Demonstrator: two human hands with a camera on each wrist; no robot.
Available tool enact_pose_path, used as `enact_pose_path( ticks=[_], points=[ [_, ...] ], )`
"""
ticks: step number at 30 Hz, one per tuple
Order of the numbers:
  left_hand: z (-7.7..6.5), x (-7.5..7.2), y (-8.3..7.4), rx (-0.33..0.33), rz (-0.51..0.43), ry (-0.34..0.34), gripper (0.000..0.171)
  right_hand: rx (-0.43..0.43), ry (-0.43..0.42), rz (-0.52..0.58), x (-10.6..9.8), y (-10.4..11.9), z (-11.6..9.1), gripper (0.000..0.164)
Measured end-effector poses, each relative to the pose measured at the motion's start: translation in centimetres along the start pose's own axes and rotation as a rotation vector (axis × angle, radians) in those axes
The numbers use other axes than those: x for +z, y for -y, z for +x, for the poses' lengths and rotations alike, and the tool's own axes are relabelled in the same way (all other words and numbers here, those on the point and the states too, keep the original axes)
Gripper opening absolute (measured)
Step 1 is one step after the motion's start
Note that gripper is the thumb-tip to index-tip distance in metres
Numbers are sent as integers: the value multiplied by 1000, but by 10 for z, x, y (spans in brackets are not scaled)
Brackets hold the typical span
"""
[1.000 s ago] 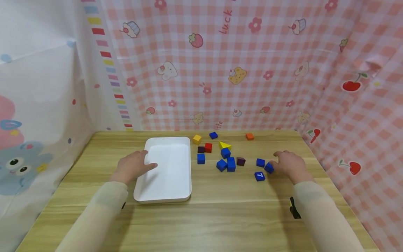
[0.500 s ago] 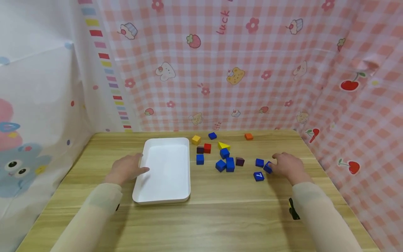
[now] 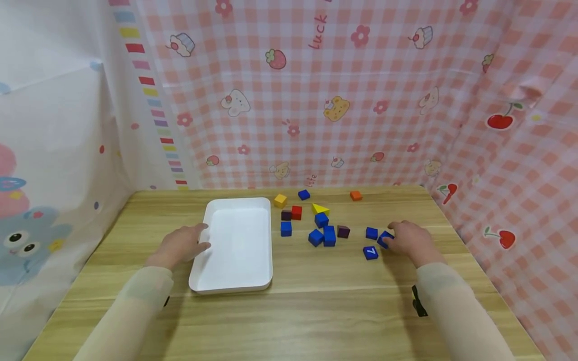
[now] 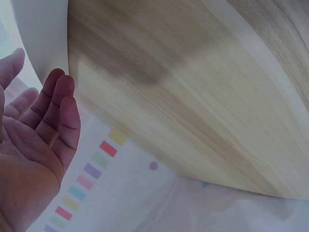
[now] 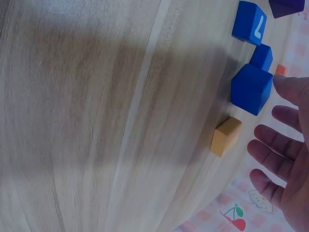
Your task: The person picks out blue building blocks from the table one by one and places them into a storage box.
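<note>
Beside the left rim of a white tray (image 3: 239, 245) is my left hand (image 3: 178, 244), its thumb reaching over the edge. The left wrist view shows the hand (image 4: 38, 130) with loosely bent fingers and a bare palm; whether they touch the tray wall (image 4: 46, 34) I cannot tell. My right hand (image 3: 412, 241) is at a blue cube (image 3: 385, 239). In the right wrist view its fingers are spread, with the thumb (image 5: 289, 89) next to the blue cube (image 5: 252, 89). A yellow block (image 5: 226, 137) lies near those fingertips, hidden in the head view.
Blue blocks, one marked 7 (image 3: 371, 252), lie left of the right hand. Between tray and hand sit several more blocks: red (image 3: 296, 212), a yellow triangle (image 3: 320, 209), dark purple (image 3: 343, 231). An orange block (image 3: 355, 195) lies near the patterned back curtain (image 3: 289, 100).
My left hand has drawn back a little leftward from over the tray. The right hand stays at the blue cube with little movement. The head view has shifted slightly.
</note>
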State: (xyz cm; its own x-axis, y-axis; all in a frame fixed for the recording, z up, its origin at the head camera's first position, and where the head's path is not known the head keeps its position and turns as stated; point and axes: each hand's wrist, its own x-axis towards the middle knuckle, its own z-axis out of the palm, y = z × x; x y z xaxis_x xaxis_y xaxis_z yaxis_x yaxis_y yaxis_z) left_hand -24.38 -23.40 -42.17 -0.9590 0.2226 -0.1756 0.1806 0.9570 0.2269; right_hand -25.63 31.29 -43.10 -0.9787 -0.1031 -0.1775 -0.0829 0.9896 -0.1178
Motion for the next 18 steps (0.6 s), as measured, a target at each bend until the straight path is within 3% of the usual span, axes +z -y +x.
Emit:
enact_pose_path(
  ticks=[13, 18],
  points=[
    [0, 8, 4, 48, -1, -40, 50, -20, -33, -24, 13, 8, 1, 52],
    [0, 9, 6, 38, 13, -46, 46, -21, -58, -29, 16, 10, 1, 48]
  ],
)
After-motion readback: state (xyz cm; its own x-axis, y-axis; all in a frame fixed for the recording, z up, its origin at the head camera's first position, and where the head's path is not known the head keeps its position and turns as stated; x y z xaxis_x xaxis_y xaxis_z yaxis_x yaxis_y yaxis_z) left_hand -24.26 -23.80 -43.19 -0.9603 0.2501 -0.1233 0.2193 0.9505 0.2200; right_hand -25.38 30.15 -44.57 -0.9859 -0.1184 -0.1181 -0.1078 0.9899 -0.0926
